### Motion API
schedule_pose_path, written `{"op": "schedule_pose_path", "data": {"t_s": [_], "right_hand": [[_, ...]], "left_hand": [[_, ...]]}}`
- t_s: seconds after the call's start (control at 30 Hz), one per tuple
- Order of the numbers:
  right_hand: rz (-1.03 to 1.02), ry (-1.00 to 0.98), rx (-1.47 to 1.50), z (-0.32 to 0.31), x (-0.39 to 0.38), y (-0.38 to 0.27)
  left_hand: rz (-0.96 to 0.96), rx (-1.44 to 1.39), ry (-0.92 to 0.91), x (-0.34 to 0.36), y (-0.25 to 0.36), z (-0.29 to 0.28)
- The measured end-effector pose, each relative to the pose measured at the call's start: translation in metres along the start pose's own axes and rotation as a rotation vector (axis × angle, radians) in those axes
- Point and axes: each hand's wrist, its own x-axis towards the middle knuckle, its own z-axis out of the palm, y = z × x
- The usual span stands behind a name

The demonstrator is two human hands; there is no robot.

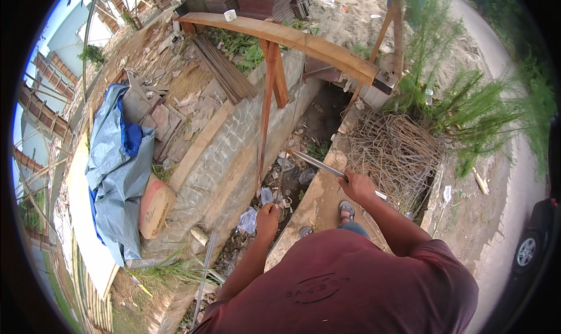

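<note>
My right hand [357, 186] is wrapped round a long silver metal bar [320, 164]. One end reaches forward and left over the ditch, with a rusty-brown tip; the other sticks out behind the hand toward my forearm. My left hand [267, 220] is closed in front of me above the littered ditch, apart from the bar. Whether anything thin sits in its fingers is too small to tell. Ahead, a wooden beam on legs [292, 39] spans the ditch like a sawhorse, and a small white roll-like object [230, 15] rests on its left part.
I stand in sandals on a concrete ledge [307, 208] beside the ditch. A tangle of rusty wire [392, 153] lies to the right, near feathery green plants [467, 106]. Left are a stone wall [216, 153], a blue-grey tarp [120, 176] and a filled sack [156, 208]. A car [529, 249] stands on the road.
</note>
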Motion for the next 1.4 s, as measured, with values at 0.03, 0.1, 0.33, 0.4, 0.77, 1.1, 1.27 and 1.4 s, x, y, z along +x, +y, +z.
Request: {"op": "schedule_pose_path", "data": {"t_s": [0.03, 0.1, 0.33, 0.4, 0.77, 1.1, 1.27, 1.4], "right_hand": [[-0.005, -0.005, 0.006, 0.002, 0.000, 0.004], [-0.005, 0.038, -0.015, 0.002, 0.018, 0.016], [-0.067, 0.196, -0.042, -0.036, 0.106, 0.049], [-0.071, 0.198, -0.076, -0.046, 0.122, 0.051], [-0.093, 0.169, -0.084, -0.033, 0.145, -0.005], [0.072, 0.232, -0.034, -0.008, 0.169, -0.027], [-0.135, 0.160, -0.147, -0.064, 0.173, 0.016], [-0.160, 0.126, -0.224, -0.071, 0.145, 0.020]], "left_hand": [[-0.018, -0.039, -0.013, -0.005, -0.004, 0.000], [-0.058, -0.115, -0.036, -0.020, -0.016, -0.001], [-0.258, -0.361, -0.192, -0.079, -0.021, -0.016], [-0.268, -0.360, -0.184, -0.090, -0.027, -0.019], [-0.380, -0.432, -0.033, -0.108, -0.034, -0.041], [-0.346, -0.548, 0.022, -0.109, -0.012, -0.022], [-0.194, -0.157, 0.100, -0.105, -0.034, -0.044], [-0.123, 0.004, 0.164, -0.103, -0.019, -0.037]]}}
